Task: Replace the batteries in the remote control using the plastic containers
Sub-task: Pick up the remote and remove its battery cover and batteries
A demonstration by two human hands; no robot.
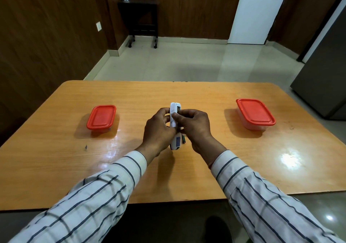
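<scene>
- Head view, above the middle of the wooden table (187,96): a white remote control (174,115) held up off the surface between both hands. Long axis runs away from the wearer, far end tipped up, near end lower, towards the tabletop.
- The remote is turned on edge; at its far end an open recess shows on the right-facing side, with something small and metallic inside, too small to make out.
- Left hand (158,130): curled around the remote's left side, fingers closed against the body, gripping it.
- Right hand (194,124): fingers bent in, thumb and fingertips pressed on the remote's right side just below the recess. Whether they pinch a separate cover piece cannot be told.
- Below the right palm, just beside the remote's near end, a dark cylinder with green marking, apparently a battery (184,139); whether in the hand or free cannot be told.
- Left container (101,117), red lid on, well left of the hands.
- Right container (255,113), red lid on, well to the right.
- Striped sleeves (104,192) cover both forearms.
</scene>
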